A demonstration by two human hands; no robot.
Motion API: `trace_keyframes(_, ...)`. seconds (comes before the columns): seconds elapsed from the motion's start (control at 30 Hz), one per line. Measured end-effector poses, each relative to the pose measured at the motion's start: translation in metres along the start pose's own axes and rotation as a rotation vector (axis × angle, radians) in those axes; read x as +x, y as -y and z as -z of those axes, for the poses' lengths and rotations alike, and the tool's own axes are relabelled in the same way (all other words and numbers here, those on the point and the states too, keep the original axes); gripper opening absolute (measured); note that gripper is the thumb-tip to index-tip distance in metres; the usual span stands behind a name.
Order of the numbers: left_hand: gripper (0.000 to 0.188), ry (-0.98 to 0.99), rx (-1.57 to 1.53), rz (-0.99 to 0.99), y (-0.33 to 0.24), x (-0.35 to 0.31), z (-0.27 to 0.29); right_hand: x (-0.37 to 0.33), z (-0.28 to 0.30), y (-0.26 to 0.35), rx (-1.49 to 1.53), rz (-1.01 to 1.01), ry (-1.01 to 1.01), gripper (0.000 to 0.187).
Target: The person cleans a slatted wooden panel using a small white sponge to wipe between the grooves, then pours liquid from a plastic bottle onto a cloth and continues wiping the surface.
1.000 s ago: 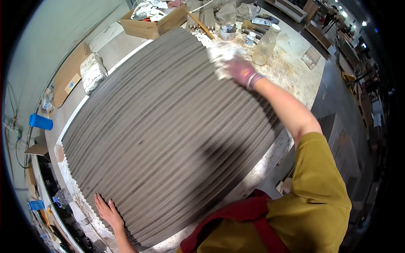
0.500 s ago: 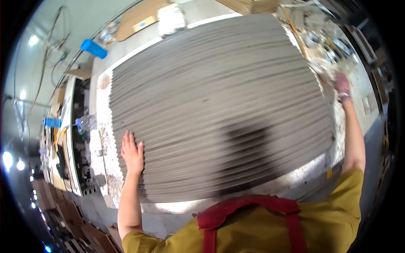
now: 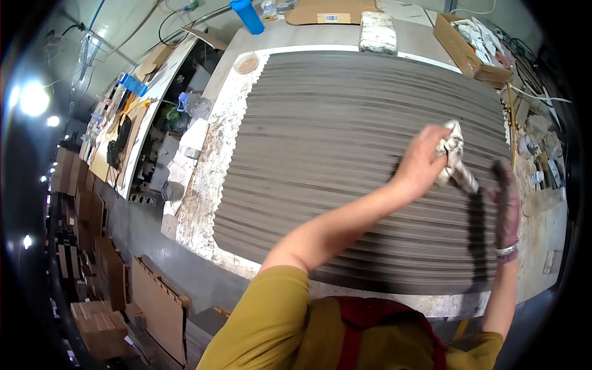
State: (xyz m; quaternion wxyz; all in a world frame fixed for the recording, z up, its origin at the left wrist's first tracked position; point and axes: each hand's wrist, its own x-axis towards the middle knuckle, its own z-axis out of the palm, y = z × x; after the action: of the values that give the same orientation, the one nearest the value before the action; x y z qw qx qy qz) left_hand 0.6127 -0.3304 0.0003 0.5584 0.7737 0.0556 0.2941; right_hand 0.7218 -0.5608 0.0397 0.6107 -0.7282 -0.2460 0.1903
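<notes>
Left hand (image 3: 422,161) fingers clamped on a crumpled white rag (image 3: 454,161), held above the ribbed grey panel (image 3: 345,154), right of centre. Right hand (image 3: 507,203) just beside the rag's lower end, blurred; finger state can't be told. Panel lies flat on a paint-spattered workbench (image 3: 203,185). Cardboard box (image 3: 472,49) at far right corner, blue cylinder (image 3: 248,15) at far edge. Stacked cardboard (image 3: 157,302) on floor left.
</notes>
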Motion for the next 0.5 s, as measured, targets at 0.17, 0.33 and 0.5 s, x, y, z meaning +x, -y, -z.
trace_keyframes(0.17, 0.043, 0.166, 0.677, -0.203, 0.025, -0.015, 0.008, 0.049, 0.098, -0.092, -1.105, 0.277, -0.053, 0.055)
trace_keyframes(0.33, 0.052, 0.258, 0.966, -0.049, 0.07, -0.045, 0.058, 0.054, 0.08, -0.132, -1.483, 0.218, -0.072, 0.049)
trace_keyframes(0.5, 0.046, -0.14, 1.129, 0.387, 0.08, -0.092, 0.281, 0.052, 0.075, -0.128, -1.498, 0.169, -0.091, 0.05)
